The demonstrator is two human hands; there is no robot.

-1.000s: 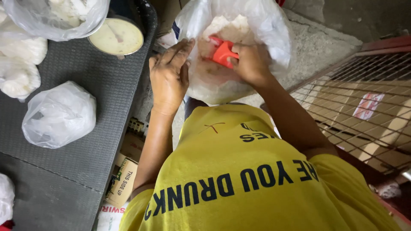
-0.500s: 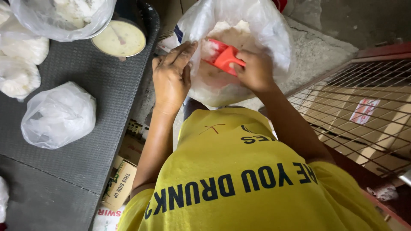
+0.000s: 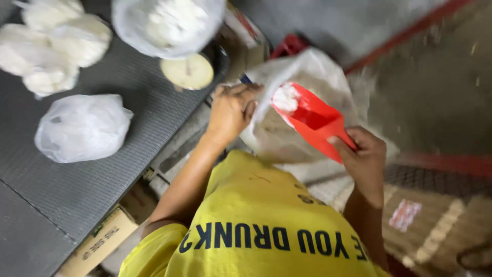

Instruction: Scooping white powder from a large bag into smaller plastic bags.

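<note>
My right hand (image 3: 365,156) grips the handle of a red plastic scoop (image 3: 310,118). The scoop is tilted, with a lump of white stuff in its far end, at the mouth of a large clear plastic bag (image 3: 307,77) holding more white stuff. My left hand (image 3: 233,110) pinches the bag's near rim and holds it apart. My yellow shirt (image 3: 266,225) fills the bottom of the view.
A dark ribbed table (image 3: 66,195) lies at the left with several tied bags of white stuff (image 3: 79,128). A dial scale (image 3: 187,72) carries another filled bag (image 3: 166,23). A cardboard box (image 3: 100,246) sits under the table; a wire grate (image 3: 435,215) is at the right.
The scoop has come up out of the bag with white stuff in it. My right hand drew back toward me. My left hand stays on the bag's rim.
</note>
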